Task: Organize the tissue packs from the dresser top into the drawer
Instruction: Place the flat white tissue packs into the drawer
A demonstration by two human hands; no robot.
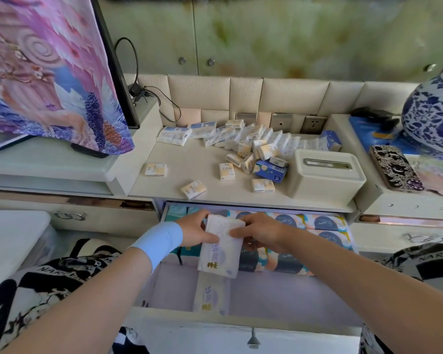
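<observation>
Over the open drawer [241,325], my left hand [193,232] and my right hand [257,233] both pinch one long white tissue pack [221,247] with purple print. A similar pack [210,295] lies in the drawer below it. Blue and orange packs [325,222] fill the drawer's back rows. On the dresser top [179,159] several small tissue packs lie loose, among them a yellow-white one [193,189], and a heap [251,139] at the back.
A white tissue box [325,176] stands on the right of the dresser top. A blue-white porcelain jar [435,116] and a patterned case [397,168] sit further right. A cloth-covered screen [49,72] stands at the left, with cables [149,95] behind it.
</observation>
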